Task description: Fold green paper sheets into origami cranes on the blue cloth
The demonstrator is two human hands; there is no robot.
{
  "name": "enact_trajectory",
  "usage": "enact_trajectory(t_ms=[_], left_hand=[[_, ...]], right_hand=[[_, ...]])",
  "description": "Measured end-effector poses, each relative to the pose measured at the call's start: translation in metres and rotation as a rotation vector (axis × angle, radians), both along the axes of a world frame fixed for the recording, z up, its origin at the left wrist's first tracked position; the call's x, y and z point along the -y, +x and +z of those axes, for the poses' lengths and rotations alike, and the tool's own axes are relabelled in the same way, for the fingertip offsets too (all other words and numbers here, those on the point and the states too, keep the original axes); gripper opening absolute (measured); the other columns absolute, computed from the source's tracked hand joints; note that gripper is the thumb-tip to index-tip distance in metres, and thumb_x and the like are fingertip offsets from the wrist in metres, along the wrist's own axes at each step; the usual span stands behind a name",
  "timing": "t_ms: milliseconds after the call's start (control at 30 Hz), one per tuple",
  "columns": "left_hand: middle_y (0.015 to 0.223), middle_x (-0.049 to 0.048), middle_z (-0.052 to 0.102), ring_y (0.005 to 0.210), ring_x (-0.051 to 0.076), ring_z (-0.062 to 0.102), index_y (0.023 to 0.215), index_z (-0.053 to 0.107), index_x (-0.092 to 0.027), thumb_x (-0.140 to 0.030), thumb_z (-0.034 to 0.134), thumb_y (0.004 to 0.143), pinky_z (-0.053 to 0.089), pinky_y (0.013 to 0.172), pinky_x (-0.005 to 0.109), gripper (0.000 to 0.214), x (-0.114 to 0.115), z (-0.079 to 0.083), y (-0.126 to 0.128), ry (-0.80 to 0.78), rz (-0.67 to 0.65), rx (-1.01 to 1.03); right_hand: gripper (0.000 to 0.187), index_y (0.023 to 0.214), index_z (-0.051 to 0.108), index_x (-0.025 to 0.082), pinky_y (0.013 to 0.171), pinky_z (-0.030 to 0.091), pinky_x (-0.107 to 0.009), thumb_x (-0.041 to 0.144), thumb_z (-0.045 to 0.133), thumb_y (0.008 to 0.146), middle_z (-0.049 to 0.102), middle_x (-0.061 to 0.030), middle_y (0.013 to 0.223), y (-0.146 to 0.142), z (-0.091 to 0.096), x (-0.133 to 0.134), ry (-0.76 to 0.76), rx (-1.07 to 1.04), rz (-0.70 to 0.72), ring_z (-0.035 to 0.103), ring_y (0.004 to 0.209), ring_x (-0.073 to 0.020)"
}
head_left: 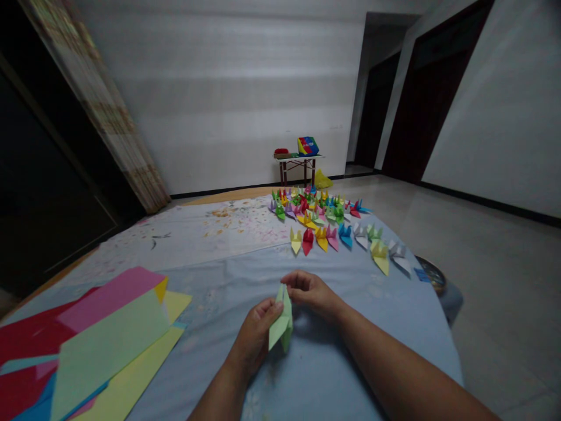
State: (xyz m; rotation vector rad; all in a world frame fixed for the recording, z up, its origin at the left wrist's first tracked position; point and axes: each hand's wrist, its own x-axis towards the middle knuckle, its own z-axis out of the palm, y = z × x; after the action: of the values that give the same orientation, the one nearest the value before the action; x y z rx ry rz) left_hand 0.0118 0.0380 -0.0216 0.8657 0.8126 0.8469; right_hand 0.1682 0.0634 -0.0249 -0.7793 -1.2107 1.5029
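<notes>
A pale green folded paper piece point(281, 321) stands upright between my hands, above the blue cloth. My left hand point(254, 339) grips its lower left side. My right hand point(311, 292) curls over from the right, with its fingertips pinching the paper's upper tip. To the left lie loose overlapping sheets of coloured origami paper point(105, 345) in green, pink, yellow, red and blue. Beyond my hands, rows of folded paper birds point(319, 222) stand in many colours on the cloth.
A blue bedsheet point(350, 327) and a speckled white cloth point(197, 234) cover the floor. Beyond them stands a small table point(298, 158) holding a colourful box, with a yellow bag beside it. A round tray point(432, 275) sits at the right edge, and a curtain hangs left.
</notes>
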Motion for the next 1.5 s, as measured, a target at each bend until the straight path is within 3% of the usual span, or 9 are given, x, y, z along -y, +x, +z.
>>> enact_trajectory(t_ms=[267,667,1100,1500], left_hand=[[0.054,-0.0026,0.058,0.043,0.007,0.048,0.075,0.062,-0.014,-0.038,0.072,0.061,0.034,0.045,0.018,0.029,-0.002,-0.001,0.002,0.041,0.055,-0.046],[0.054,-0.0016,0.059,0.045,0.008,0.05,0.079,0.063,-0.013,-0.039,0.074,0.059,0.036,0.046,0.019,0.034,-0.002,-0.002,0.004,0.064,0.131,-0.059],[0.057,-0.001,0.061,0.048,0.007,0.052,0.084,0.063,-0.013,-0.032,0.072,0.064,0.036,0.048,0.017,0.029,-0.004,-0.005,0.003,0.05,0.097,0.01],[0.064,0.002,0.065,0.056,0.01,0.055,0.092,0.067,-0.013,-0.032,0.072,0.064,0.041,0.054,0.019,0.034,-0.005,-0.009,0.004,0.098,0.171,0.001]], right_hand=[[0.036,0.087,0.059,0.015,0.053,0.032,-0.02,0.038,0.071,0.062,0.053,0.0042,0.064,0.0,-0.007,-0.001,0.069,0.083,-0.021,0.044,0.054,-0.0054],[0.028,0.084,0.062,0.014,0.05,0.031,-0.021,0.035,0.067,0.066,0.05,0.0042,0.06,-0.001,-0.002,0.002,0.168,0.277,-0.181,0.041,0.051,-0.0062],[0.008,0.072,0.057,0.015,0.051,0.036,-0.019,0.022,0.059,0.071,0.053,0.003,0.06,0.001,0.003,0.007,0.305,0.511,-0.248,0.045,0.052,-0.007],[0.004,0.074,0.06,0.017,0.057,0.041,-0.021,0.015,0.057,0.072,0.052,0.0005,0.067,-0.004,0.003,0.014,0.652,0.653,-0.355,0.048,0.06,-0.0092]])
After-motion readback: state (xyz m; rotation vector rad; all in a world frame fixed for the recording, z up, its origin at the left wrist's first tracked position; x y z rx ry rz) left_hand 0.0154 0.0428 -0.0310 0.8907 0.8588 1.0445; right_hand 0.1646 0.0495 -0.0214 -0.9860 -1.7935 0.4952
